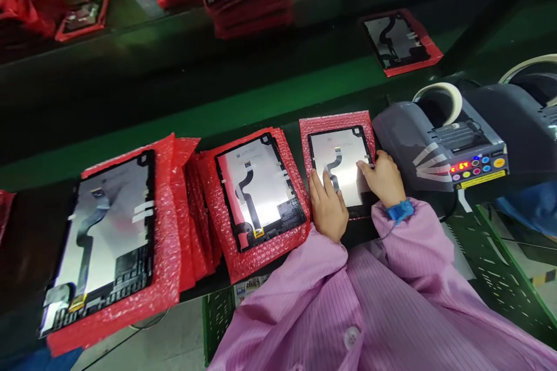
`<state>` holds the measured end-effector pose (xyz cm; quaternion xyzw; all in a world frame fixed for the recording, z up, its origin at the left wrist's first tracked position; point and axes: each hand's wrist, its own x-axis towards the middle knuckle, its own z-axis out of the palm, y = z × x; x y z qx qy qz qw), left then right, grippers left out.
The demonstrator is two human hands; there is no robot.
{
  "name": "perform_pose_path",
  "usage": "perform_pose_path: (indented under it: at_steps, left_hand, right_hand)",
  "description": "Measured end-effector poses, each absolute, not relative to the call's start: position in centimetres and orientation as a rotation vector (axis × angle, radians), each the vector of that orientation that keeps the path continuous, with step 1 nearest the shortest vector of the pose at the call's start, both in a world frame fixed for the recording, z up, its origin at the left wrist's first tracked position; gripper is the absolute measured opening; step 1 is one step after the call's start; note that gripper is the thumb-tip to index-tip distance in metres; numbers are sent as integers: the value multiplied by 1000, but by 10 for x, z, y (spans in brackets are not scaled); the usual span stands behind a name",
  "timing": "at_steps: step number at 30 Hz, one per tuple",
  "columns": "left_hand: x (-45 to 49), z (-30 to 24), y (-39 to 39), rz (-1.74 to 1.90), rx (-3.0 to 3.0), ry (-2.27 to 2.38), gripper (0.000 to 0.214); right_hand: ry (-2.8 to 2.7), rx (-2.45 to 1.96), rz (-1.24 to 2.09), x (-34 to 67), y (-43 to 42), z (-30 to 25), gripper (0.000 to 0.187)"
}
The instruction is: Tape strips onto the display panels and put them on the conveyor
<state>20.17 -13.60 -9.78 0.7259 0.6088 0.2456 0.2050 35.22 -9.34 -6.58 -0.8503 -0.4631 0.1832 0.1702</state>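
Tablet screen [348,156] on red bubble wrap [334,122]
Left hand [329,208] touches it, loosely open; right hand [384,178] half curled, can't tell if gripping.

Panel [351,169] on bubble pouch [335,122], tape dispenser [441,148] right, second panel [270,188] left, third panel [115,217] farther left, fourth panel [402,40] behind

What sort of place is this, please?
Probably an electronics assembly line: panels with flat cables lie on red bubble wrap, and what looks like a tape dispenser stands beside them.
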Motion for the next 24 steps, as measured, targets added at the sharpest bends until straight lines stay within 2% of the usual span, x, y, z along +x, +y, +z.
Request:
perform_pose_path:
  at_steps: [3, 7, 11, 13, 16, 18, 21, 24]
  left_hand:
    - [198, -99, -133, 745, 2000, 1666, 57]
    - [193, -100, -135, 863, 1903, 1587, 56]
    - [186, -82, -147, 989, 1656, 1574, 58]
    - [175, -60, -156, 1100, 1466, 1484, 69]
    - [141, -22, -167, 1275, 1139, 1273, 87]
    - [110, -5, -170, 1357, 985, 1246, 82]
    - [66, -6, -170, 1451, 896, 1433, 64]
    - [38, -33, -168, 1405, 914, 1694, 63]
  right_hand:
    - [-1159, -2116, 850, 369, -87, -57, 23]
    - [-1078, -1694, 1091, 362, -91, -25, 25]
    - [-1137, -1548, 962, 342, -102, 26, 21]
    - [-1144, -1500, 900, 335, -104, 55, 20]
    - [-1080, -1341, 992, 322, -93, 84, 19]
    - [-1069, -1218, 1132, 305, -76, 82, 30]
    - [-1082, -1078, 1390, 266, -49, 45, 51]
    - [-1176, -1107, 1504, 230, -32, -4, 52]
